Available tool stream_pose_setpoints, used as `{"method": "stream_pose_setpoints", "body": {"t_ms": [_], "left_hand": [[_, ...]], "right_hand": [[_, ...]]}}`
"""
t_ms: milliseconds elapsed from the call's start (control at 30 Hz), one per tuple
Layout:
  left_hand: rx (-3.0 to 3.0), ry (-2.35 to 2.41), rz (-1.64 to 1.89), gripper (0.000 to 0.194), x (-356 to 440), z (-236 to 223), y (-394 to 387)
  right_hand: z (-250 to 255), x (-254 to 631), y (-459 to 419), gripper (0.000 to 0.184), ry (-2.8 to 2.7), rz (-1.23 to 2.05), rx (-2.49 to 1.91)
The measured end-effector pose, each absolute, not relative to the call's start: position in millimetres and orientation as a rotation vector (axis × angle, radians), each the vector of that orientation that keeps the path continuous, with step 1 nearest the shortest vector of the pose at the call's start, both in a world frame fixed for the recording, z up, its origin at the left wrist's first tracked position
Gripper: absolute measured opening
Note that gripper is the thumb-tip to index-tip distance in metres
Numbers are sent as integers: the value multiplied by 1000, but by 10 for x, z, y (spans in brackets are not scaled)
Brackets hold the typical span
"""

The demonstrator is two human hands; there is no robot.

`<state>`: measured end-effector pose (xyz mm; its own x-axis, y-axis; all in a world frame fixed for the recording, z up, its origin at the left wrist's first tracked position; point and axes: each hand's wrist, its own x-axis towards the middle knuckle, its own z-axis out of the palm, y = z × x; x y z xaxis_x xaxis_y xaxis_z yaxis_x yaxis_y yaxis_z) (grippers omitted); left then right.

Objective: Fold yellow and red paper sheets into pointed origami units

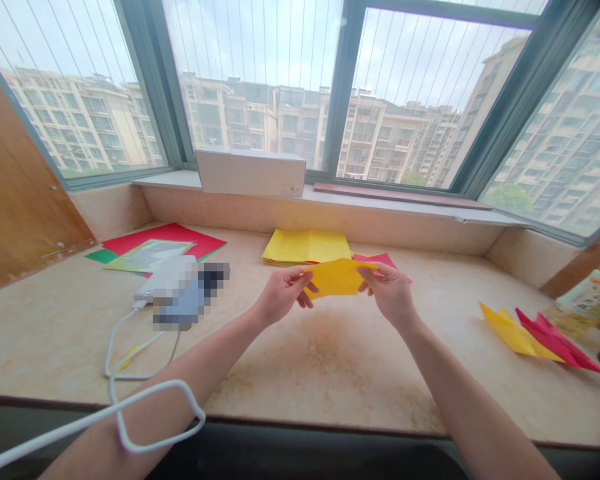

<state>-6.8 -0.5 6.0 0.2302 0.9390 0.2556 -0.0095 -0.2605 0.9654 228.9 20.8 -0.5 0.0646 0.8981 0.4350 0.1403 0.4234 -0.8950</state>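
Observation:
My left hand [283, 295] and my right hand [387, 292] hold a folded sheet of yellow origami paper [337, 277] between them, raised a little above the marble sill [330, 360]. Each hand pinches one end between thumb and fingers. Behind the paper lies a stack of yellow paper [306, 246], with a red sheet [377, 261] partly hidden by my right hand. Off to the right rest a folded yellow paper piece [513, 335] and a folded red paper piece [557, 340].
At the left lie red and green paper sheets [163, 243] under a printed booklet [147, 256]. A white device with a pixelated blurred area [180, 293] trails white cables [130, 413] across the sill and over my left forearm. A printed packet [593, 297] stands at the right edge, and a white box [250, 172] sits on the window ledge.

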Motion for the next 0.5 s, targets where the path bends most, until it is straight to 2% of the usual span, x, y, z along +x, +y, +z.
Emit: {"method": "stream_pose_setpoints", "body": {"t_ms": [100,233,500], "left_hand": [[1491,750,1257,46,-69,16,40],[1598,731,1334,32,-76,-11,62],[1591,781,1415,27,-33,-10,38]], "right_hand": [[-1,2302,211,33,-1473,724,-905],[21,2297,175,22,-1584,651,-825],[-10,2192,184,20,-1449,566,-755]]}}
